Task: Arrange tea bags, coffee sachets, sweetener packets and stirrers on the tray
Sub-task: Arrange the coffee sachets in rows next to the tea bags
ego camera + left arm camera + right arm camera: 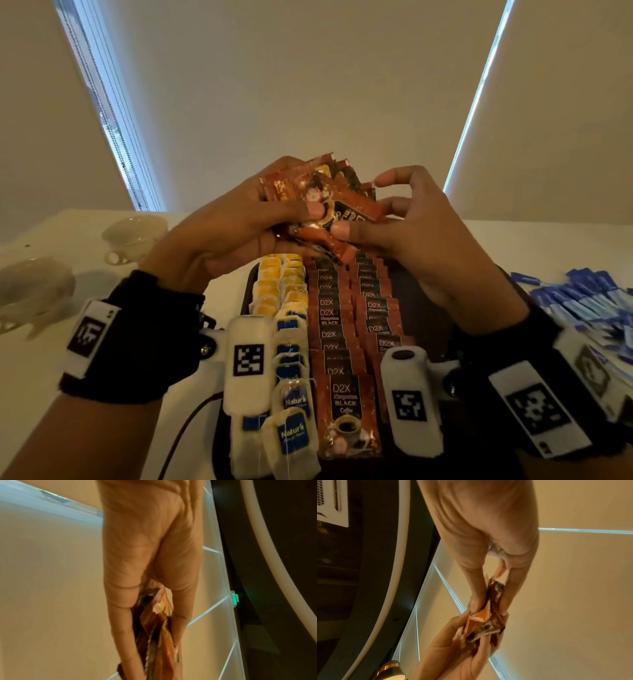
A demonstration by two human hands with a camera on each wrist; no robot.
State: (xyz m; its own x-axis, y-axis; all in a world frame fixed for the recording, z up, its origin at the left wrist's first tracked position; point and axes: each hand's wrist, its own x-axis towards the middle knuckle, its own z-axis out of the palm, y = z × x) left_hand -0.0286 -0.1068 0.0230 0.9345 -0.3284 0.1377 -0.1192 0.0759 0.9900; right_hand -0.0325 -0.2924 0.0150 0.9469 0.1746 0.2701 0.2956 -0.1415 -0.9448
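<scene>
Two white cups (133,236) are sitting far left on the table. The left hand (222,233) is gripping a fanned bunch of coffee sachets (329,198) above the tray (424,301); the right hand (421,236) is pinching one, seemingly the front sachet. Blue sweetener packets (589,301) are lying right.

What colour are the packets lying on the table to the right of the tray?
The packets are blue and white, best seen in the head view.

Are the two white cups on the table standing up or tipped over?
Tipped, it seems. In the head view both cups lie slanted on the table, the far one's handle low against it. They are blurred, so I am not sure.
</scene>
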